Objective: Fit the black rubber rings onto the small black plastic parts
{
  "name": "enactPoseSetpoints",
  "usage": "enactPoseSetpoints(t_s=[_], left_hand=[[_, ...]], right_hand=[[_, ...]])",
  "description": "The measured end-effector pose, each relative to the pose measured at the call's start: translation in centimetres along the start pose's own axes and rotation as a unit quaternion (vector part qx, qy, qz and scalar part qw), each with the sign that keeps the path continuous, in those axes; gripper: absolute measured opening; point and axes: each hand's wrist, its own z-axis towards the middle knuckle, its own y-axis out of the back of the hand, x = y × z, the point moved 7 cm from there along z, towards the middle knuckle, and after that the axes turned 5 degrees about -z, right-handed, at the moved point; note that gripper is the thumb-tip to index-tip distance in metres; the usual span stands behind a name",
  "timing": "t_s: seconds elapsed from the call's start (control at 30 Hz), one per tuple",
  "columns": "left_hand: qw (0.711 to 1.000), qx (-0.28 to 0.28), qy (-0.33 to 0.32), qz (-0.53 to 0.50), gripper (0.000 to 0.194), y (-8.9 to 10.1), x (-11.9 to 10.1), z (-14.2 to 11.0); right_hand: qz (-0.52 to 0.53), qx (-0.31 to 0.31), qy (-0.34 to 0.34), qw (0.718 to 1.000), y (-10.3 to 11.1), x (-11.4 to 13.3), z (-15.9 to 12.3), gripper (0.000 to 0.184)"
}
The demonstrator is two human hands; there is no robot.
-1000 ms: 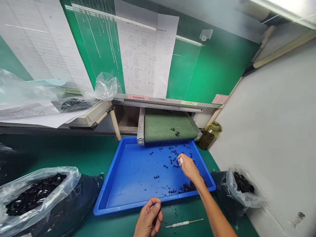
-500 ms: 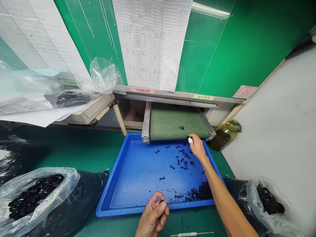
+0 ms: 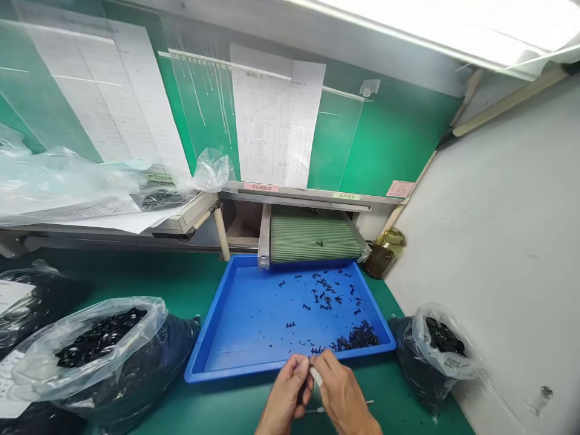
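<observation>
Green bench (image 3: 136, 278) holds a blue tray (image 3: 194, 356) with many small black bits (image 3: 357, 335) left in it; the right hand (image 3: 342, 396) pinches a white thing (image 3: 316, 377), and the left hand (image 3: 285, 396) curls shut beside it.

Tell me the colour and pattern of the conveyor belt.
The conveyor belt is green fine woven mesh, best in the head view.

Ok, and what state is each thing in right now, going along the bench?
Left hand: curled, a small dark piece at its fingers
Right hand: pinching a white item, beside the left hand
Blue plastic tray: black parts scattered inside
Green mesh conveyor belt: one black part on it
Clear plastic bag: open, full of black parts
Amber glass bottle: upright
</observation>
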Motion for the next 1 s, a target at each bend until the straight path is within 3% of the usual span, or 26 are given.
enactPoseSetpoints(t_s=[0.17,0.33,0.53,0.67,0.83,1.0], left_hand=[[0.998,0.039,0.009,0.040,0.043,0.6,1.7,-0.8],[0.997,0.060,0.008,0.041,0.042,0.8,3.0,-1.3],[0.996,0.085,-0.006,0.041,0.043,0.9,2.9,-1.8],[0.996,0.083,-0.009,0.038,0.037,0.8,1.7,-2.1],[0.994,0.087,0.006,0.064,0.037,0.5,1.0,-1.7],[0.995,0.062,0.007,0.084,0.042,1.1,1.2,-0.7]], right_hand=[[0.011,0.031,0.021,0.999,-0.3,0.8,-2.2,0.028],[0.071,0.057,-0.073,0.993,0.1,0.1,-2.2,0.010],[0.143,0.100,-0.092,0.980,0.5,0.7,-1.6,0.009],[0.130,0.118,-0.100,0.979,0.6,0.5,-1.2,0.016],[0.072,0.161,-0.093,0.980,-0.6,0.2,-0.9,0.053],[0.111,0.183,-0.078,0.974,-0.7,0.3,-0.4,0.042]])
